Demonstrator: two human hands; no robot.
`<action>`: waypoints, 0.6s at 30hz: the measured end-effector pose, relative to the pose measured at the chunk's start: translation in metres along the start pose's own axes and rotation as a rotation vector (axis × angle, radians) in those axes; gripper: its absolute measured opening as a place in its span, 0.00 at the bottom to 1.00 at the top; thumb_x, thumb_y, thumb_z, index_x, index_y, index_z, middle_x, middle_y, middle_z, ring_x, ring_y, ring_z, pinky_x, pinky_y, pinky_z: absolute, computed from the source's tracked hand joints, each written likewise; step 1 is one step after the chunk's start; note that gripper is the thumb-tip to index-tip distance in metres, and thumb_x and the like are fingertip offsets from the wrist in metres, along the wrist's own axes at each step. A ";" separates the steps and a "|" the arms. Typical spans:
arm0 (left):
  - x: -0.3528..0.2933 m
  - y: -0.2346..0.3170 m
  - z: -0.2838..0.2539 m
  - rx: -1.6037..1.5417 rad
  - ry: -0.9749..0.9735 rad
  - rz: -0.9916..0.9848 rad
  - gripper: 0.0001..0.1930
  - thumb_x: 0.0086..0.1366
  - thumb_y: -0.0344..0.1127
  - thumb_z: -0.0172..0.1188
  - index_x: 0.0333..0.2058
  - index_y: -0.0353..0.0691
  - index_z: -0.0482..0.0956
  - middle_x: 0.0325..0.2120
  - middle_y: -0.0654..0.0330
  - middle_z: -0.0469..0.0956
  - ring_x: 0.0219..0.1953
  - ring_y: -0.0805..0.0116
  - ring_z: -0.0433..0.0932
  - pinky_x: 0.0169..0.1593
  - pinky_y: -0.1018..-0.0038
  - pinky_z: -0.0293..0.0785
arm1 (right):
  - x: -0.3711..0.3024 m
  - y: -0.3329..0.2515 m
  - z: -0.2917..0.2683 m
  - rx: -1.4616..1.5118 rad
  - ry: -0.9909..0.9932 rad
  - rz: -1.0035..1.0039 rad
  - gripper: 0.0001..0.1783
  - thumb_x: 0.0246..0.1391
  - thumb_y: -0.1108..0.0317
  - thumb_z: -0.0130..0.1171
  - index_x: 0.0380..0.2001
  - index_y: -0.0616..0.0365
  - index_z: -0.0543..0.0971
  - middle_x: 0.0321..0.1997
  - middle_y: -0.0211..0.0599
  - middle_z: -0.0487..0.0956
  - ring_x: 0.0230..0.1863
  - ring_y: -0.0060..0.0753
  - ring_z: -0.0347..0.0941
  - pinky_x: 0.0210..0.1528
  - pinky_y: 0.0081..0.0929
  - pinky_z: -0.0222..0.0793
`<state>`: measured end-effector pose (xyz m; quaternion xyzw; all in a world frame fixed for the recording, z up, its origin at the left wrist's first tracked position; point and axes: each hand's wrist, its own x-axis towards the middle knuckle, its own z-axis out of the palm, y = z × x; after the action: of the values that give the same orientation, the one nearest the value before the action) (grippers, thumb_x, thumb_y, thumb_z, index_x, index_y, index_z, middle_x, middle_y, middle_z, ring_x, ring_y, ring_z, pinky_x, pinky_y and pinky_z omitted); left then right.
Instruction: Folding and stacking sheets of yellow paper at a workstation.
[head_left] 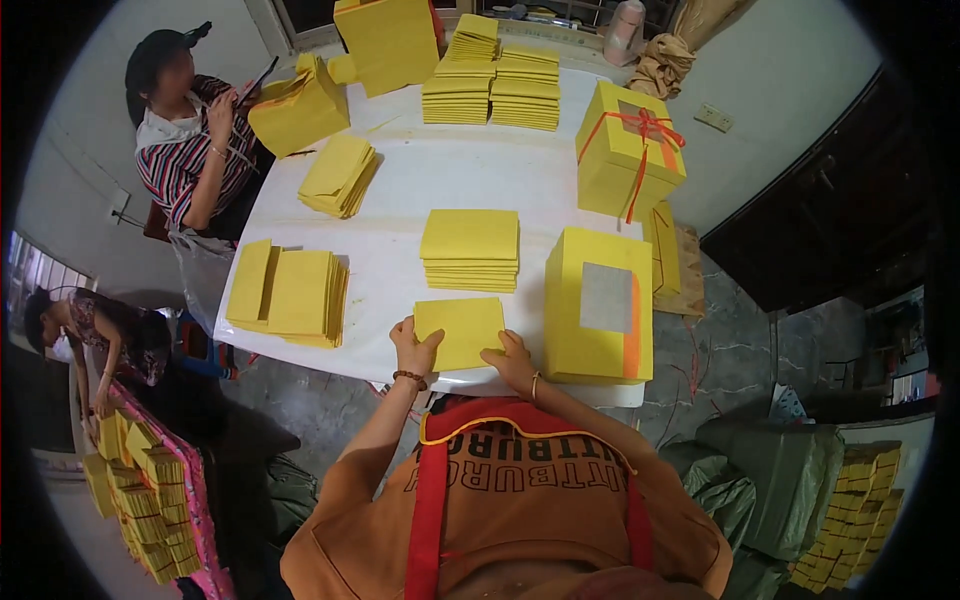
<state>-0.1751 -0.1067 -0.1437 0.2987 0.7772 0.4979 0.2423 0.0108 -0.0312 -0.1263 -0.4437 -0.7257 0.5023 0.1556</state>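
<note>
On the near edge of the white tabletop (400,170), a flat folded yellow box blank (462,328) lies between the fingers of both hands. The left hand (412,352) holds it at 9 o'clock, thumb over the top face, remaining fingers along the edge. The right hand (514,364) holds its 4 o'clock corner, thumb on top, fingers bent; how far they reach underneath cannot be told.

Just past the blank, at 12 o'clock, stands a neat stack of folded yellow blanks (470,236). At 3 o'clock is a yellow box with a pale window (570,310); at 9 o'clock, a leaning pile (300,290). Farther off, a smaller pile (336,172) lies at 11 o'clock, a red-ribboned yellow box (612,165) at 1 o'clock, and taller stacks (525,90) at 12 o'clock
</note>
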 end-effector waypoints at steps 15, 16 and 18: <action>0.032 0.129 -0.043 -0.469 -0.208 0.095 0.34 0.54 0.25 0.59 0.57 0.32 0.53 0.50 0.51 0.67 0.47 0.64 0.71 0.49 0.73 0.70 | 0.027 -0.119 -0.069 0.617 0.084 -0.121 0.48 0.47 0.75 0.58 0.64 0.58 0.38 0.58 0.47 0.61 0.57 0.34 0.60 0.55 0.28 0.61; 0.049 0.138 -0.037 -0.544 -0.221 0.071 0.34 0.54 0.26 0.59 0.57 0.32 0.53 0.48 0.52 0.68 0.47 0.64 0.72 0.49 0.73 0.70 | 0.042 -0.128 -0.080 0.640 0.091 -0.087 0.47 0.48 0.74 0.57 0.64 0.57 0.39 0.56 0.47 0.62 0.55 0.33 0.62 0.53 0.27 0.63; 0.098 0.140 -0.016 -0.618 -0.267 0.072 0.32 0.54 0.26 0.59 0.56 0.31 0.56 0.44 0.53 0.72 0.45 0.64 0.73 0.46 0.73 0.71 | 0.080 -0.140 -0.096 0.589 0.197 -0.221 0.47 0.47 0.76 0.56 0.63 0.58 0.39 0.55 0.48 0.64 0.49 0.36 0.68 0.48 0.30 0.67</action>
<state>-0.2235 -0.0025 -0.0169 0.3011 0.5400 0.6747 0.4031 -0.0378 0.0747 0.0205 -0.3446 -0.5744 0.6254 0.4002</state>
